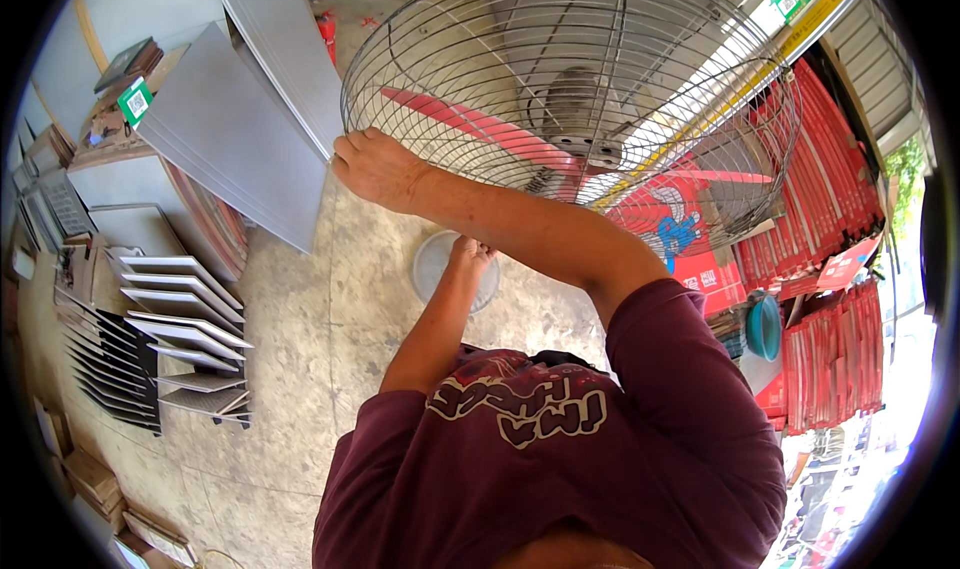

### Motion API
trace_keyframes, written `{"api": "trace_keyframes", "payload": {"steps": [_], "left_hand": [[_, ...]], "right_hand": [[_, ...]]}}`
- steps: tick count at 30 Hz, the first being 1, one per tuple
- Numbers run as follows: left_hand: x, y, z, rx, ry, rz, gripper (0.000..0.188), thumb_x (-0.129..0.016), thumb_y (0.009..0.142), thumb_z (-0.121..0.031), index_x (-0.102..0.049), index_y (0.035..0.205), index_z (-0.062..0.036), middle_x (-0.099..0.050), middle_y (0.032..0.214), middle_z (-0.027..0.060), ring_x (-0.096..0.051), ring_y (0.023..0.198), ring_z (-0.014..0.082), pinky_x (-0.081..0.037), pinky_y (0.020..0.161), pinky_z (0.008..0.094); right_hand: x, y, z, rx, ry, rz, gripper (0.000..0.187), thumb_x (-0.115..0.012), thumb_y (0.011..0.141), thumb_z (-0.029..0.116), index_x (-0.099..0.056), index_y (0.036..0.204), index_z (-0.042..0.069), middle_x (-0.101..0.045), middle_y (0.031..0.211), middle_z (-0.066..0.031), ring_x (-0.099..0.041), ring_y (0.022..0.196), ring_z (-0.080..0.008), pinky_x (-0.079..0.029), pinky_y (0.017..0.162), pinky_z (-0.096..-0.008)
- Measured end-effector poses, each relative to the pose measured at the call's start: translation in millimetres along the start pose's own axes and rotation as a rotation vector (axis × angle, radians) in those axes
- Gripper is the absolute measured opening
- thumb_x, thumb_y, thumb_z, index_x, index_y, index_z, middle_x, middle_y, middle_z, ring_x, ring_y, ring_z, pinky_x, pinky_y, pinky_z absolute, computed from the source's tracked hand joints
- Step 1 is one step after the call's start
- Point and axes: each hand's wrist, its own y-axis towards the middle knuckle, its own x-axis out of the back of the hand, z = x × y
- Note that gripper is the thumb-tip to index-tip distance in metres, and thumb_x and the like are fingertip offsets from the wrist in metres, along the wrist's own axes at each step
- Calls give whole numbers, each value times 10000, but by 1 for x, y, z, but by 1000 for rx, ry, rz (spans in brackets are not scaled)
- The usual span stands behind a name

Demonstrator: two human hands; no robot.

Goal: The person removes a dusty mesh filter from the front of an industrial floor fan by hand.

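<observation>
A large fan with a round wire cage (620,29) and red blades (480,124) fills the upper middle. Reaching across to the left, my right hand (378,169) is closed with its curled fingers at the lower left rim of the cage. My left hand (474,252) is lower, just beneath my right forearm, with its fingers bent together. That forearm hides part of it, and what it holds cannot be made out. Below my left hand lies a round grey disc (430,269) on the floor.
Grey panels (235,129) lean at the left beside stacked boards (205,209). A rack of upright white and black panels (190,314) stands lower left. Red flattened cartons (815,189) are piled at the right, near a teal basin (764,327). A yellow-edged post (700,119) shows behind the cage.
</observation>
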Motion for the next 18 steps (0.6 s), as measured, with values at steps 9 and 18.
{"api": "trace_keyframes", "payload": {"steps": [9, 18], "left_hand": [[-39, -43, -10, -1, 39, -135, 62, -511, 848, -171, -469, 805, -157, -481, 692, -4, -417, 555, 121, -314, 453, 263], [-49, -58, -19, -74, 257, -3, 282, -656, 779, -269, -538, 973, -102, -576, 857, 3, -526, 744, 140, -427, 733, 326]], "right_hand": [[36, 14, -15, -52, -9, -97, 118, -576, 609, 125, -512, 690, 68, -430, 715, -42, -479, 695, -170, -376, 557, -271], [81, 20, -28, -116, -78, -92, 150, -590, 585, 131, -521, 707, 77, -458, 735, -53, -502, 708, -184, -396, 591, -285]]}}
